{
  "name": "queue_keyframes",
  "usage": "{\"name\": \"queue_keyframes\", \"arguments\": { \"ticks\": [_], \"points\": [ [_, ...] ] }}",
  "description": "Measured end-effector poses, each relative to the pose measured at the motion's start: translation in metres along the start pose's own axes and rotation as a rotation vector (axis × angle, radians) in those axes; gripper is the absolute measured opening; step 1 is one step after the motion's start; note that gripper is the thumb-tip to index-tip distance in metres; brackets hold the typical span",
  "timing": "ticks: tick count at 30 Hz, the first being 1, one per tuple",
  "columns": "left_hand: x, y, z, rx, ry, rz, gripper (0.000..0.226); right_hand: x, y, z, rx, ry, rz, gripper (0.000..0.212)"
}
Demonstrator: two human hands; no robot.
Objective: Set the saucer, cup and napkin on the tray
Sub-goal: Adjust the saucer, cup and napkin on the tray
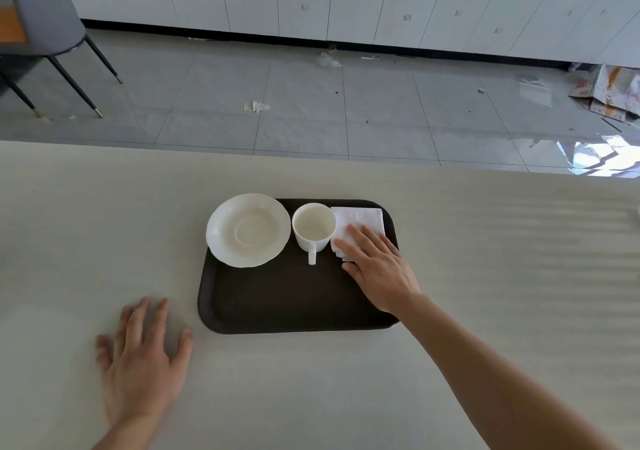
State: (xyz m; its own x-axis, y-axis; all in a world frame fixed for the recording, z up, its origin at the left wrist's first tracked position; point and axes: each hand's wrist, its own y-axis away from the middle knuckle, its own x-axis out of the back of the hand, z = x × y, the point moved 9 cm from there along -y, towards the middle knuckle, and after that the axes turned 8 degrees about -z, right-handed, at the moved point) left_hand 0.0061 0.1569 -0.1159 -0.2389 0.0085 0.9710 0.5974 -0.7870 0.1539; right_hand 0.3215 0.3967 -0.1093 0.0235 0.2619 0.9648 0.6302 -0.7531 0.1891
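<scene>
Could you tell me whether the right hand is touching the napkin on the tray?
Touching. In the head view the right hand lies flat on the napkin, its fingers spread across and covering the near part of the white fabric.

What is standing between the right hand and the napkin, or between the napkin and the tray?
Nothing visible. The right hand lies flat, fingers resting directly on the napkin, which already sits in the far right corner of the tray, beside the cup. The left hand is on the table, away from the tray.
</scene>
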Motion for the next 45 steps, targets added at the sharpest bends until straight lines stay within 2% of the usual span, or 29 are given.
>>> {"name": "queue_keyframes", "arguments": {
  "ticks": [4,6,8,11,19,31,40,45],
  "points": [
    [-0.002,-0.001,-0.002,0.001,-0.005,-0.002,0.075,0.002,-0.001,-0.002,-0.001,-0.031,0.001,0.054],
    [-0.005,-0.002,-0.004,0.005,-0.016,-0.009,0.075,0.005,-0.002,-0.002,-0.025,-0.048,0.023,0.065],
    [-0.007,-0.003,-0.006,0.008,-0.02,-0.014,0.075,0.008,-0.005,0.005,-0.109,-0.059,0.027,0.082],
    [-0.008,-0.003,-0.006,0.011,-0.019,-0.017,0.074,0.01,-0.014,0.021,-0.239,-0.065,-0.008,0.095],
    [-0.005,-0.002,-0.003,0.013,-0.012,-0.022,0.075,-0.001,-0.021,0.027,-0.269,0.003,-0.094,0.104],
    [0.0,0.0,-0.001,0.017,0.007,-0.01,0.077,-0.003,-0.01,-0.005,-0.094,0.045,-0.026,0.084],
    [-0.001,0.0,-0.001,0.014,0.006,-0.004,0.075,-0.004,-0.011,-0.005,-0.084,0.045,-0.06,0.084],
    [-0.003,0.001,-0.002,0.007,-0.014,-0.009,0.073,0.014,-0.001,-0.009,-0.1,-0.048,0.031,0.086]
  ]
}}
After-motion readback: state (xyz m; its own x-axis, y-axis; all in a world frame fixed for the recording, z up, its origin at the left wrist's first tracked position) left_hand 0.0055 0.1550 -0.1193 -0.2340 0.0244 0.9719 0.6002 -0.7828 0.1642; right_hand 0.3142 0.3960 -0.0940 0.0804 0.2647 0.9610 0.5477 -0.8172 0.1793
